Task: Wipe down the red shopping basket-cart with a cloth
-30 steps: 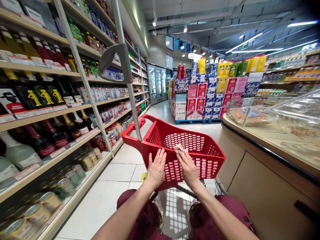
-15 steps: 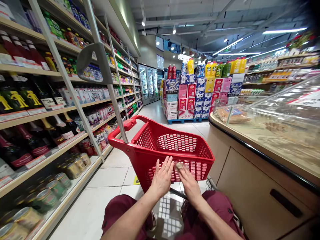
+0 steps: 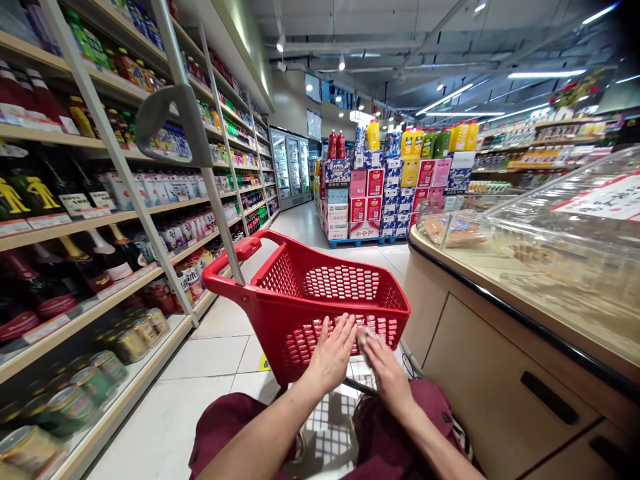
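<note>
The red plastic shopping basket cart (image 3: 270, 327) stands in front of me, with its perforated side facing my knees and its inside bare. My left hand (image 3: 334, 353) lies flat against that side, fingers stretched and together, with nothing in it. Just to its right, my right hand (image 3: 385, 367) presses its fingertips on the same side, over a small pale crumpled cloth (image 3: 363, 335). Most of the cloth is hidden by the fingers, and its edges are blurred. A grey metal pole with a grey handle (image 3: 193, 133) rises at the cart's left end.
Shelves of bottles and cans (image 3: 110, 283) run along the left. A wooden display counter (image 3: 480, 347) with clear covers stands close on the right. Stacked drink cartons (image 3: 367, 200) sit on a blue pallet ahead, with glass-door fridges (image 3: 290, 163) behind.
My right hand has shifted slightly right and down with the cloth along the cart's side. My left hand stays flat on the cart. The view has turned a little to the right.
</note>
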{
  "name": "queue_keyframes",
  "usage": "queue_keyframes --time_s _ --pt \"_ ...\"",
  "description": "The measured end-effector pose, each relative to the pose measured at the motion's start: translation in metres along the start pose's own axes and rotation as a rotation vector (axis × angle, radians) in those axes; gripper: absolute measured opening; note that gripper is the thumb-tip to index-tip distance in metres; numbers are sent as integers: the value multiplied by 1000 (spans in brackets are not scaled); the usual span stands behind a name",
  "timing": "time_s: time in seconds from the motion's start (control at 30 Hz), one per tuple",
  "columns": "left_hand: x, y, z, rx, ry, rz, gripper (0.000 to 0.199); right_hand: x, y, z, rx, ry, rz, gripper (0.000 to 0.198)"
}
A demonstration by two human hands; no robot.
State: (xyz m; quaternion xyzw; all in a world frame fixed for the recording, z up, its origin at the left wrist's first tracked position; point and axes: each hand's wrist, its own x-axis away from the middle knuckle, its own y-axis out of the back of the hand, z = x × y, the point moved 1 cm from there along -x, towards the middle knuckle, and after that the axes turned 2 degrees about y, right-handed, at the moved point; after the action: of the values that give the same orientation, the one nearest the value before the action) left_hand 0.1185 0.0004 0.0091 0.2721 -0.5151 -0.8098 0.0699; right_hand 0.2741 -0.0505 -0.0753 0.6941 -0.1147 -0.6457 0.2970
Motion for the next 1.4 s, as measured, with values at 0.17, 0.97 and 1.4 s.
queue_keyframes --time_s 0.17,0.97,1.4 --pt "-12 0 -10 7 -12 14 59 0 10 -26 45 -32 -55 55" --pt "-5 -15 -8 -19 -3 36 58 13 0 -38 5 -112 -3 61" --pt "24 -10 25 -35 134 51 63 -12 -21 11 -32 47 -55 60"
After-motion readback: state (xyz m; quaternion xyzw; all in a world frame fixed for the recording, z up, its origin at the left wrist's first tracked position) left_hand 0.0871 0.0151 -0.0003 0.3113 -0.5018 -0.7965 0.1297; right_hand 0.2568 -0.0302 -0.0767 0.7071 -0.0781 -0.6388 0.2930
